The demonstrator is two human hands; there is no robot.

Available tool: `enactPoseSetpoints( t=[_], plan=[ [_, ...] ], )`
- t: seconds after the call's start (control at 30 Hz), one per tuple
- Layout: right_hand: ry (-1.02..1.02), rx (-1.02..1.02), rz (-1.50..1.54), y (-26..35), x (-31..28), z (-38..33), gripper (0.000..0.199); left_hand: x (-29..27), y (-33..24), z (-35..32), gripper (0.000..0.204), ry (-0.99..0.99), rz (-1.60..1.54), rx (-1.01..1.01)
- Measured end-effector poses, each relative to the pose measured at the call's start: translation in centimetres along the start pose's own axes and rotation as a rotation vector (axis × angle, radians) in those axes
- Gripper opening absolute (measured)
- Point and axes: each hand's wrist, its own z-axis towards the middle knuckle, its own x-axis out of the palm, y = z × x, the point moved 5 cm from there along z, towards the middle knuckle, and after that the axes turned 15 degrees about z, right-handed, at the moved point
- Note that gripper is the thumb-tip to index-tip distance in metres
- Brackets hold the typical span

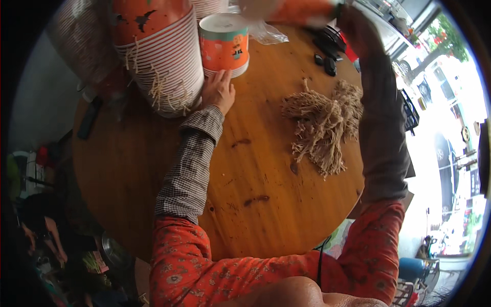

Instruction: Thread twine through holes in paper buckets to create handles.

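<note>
My left hand (pixel 220 93) lies beside an orange paper bucket (pixel 224 48) with a teal band and a white round top face. Its outstretched fingers touch the bucket's lower rim. Close on its left rises a tall stack of nested paper buckets (pixel 161 61), with thin beige cords hanging from the rims. At the far right, my right hand (pixel 349 18) is raised and partly smeared by motion. It grips another orange paper bucket (pixel 302 11), which is tilted on its side and blurred. A loose heap of beige knotted cords (pixel 327 120) rests on the table below my right forearm.
The round wooden table (pixel 255 215) fills the middle. Small black objects (pixel 327 51) lie at its far right, near a clear plastic bag (pixel 268 35). A dark, flat object (pixel 90 118) sits by the left edge. Plastic-wrapped stacks (pixel 82 46) stand at the far left.
</note>
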Motion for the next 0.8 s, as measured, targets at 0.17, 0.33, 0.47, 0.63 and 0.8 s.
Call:
enactPoseSetpoints(
  t=[0.17,0.33,0.47,0.63,0.8],
  plan=[
    [-0.108,0.545,0.222,-13.1,5.1,-19.0,0.023,3.2,6.5,-1.8,0.041,-0.152,-0.043,0.009],
    [-0.046,0.795,0.299,-18.7,9.9,-29.1,0.022,-0.1,2.3,-2.8,0.033,-0.046,-0.127,-0.021],
    [0.116,0.638,-0.001,-19.4,10.9,-29.2,0.022,-1.1,1.8,-5.1,0.029,-0.080,-0.245,-0.069],
    [-0.097,0.001,-0.600,-14.8,5.4,-28.0,0.010,-0.2,4.4,-7.8,0.023,-0.031,-0.384,-0.248],
    [-0.399,0.057,-0.827,-10.3,-2.3,-29.9,0.013,1.9,3.6,-10.6,0.023,-0.129,-0.719,-0.440]
  ],
)
